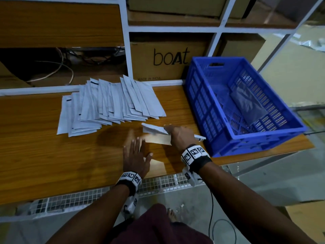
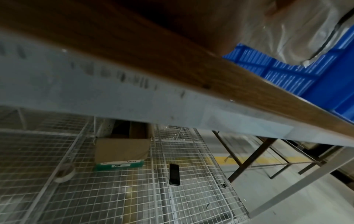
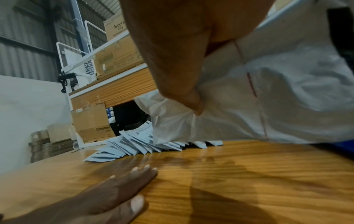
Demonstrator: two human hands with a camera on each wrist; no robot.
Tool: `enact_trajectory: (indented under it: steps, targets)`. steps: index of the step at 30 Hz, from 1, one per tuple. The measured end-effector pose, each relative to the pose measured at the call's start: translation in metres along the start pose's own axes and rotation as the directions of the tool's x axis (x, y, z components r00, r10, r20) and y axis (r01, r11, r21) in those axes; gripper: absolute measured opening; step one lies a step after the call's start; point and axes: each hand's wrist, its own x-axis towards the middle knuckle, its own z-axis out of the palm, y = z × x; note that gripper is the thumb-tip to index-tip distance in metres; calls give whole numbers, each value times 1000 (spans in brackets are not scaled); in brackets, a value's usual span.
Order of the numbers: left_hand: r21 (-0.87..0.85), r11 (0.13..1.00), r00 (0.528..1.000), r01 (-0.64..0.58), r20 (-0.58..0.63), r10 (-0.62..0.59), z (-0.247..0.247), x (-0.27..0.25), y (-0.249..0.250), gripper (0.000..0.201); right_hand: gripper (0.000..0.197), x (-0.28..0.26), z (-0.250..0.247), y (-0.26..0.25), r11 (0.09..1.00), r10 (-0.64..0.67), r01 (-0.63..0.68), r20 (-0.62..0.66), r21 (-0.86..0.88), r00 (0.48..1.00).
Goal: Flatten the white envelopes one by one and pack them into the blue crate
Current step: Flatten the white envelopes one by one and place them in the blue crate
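Right hand (image 1: 177,136) grip clamped on white envelope (image 1: 154,129), just beside blue crate (image 1: 207,110); left hand (image 1: 135,157) flat, fingers apart, on desk (image 1: 52,147).

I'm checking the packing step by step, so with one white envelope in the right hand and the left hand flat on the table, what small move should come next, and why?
Probably carry the white paper envelope rightward over the blue plastic crate and lay it in. The right hand pinches it beside the crate's near wall, while the left hand lies open on the wooden table.
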Motion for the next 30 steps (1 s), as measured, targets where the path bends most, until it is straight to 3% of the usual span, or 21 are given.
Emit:
enact_trajectory:
  steps: [4, 13, 19, 24, 28, 30]
  targets:
    - [5, 1000, 999, -1, 32, 1, -5, -1, 0, 77, 47, 1, -21, 6, 996, -46, 29, -208, -82, 977]
    - [21, 1000, 994, 19, 107, -22, -8, 2, -3, 84, 44, 9, -120, 63, 961, -53, -74, -442, -266, 895]
    - [7, 999, 996, 49, 80, -49, -7, 4, 1, 93, 55, 9, -182, 123, 937, 228, -313, -405, -157, 885]
    - [44, 996, 987, 80, 138, -85, -9, 10, 4, 80, 25, 24, -209, 193, 852, 517, -517, -288, 82, 806]
    - [41, 995, 988, 94, 115, -98, -6, 12, 3, 78, 9, 49, -194, 259, 801, 596, -573, -147, 173, 789]
    - [39, 995, 989, 89, 113, -92, -4, 12, 3, 83, 13, 58, -178, 290, 779, 618, -596, -79, 194, 782]
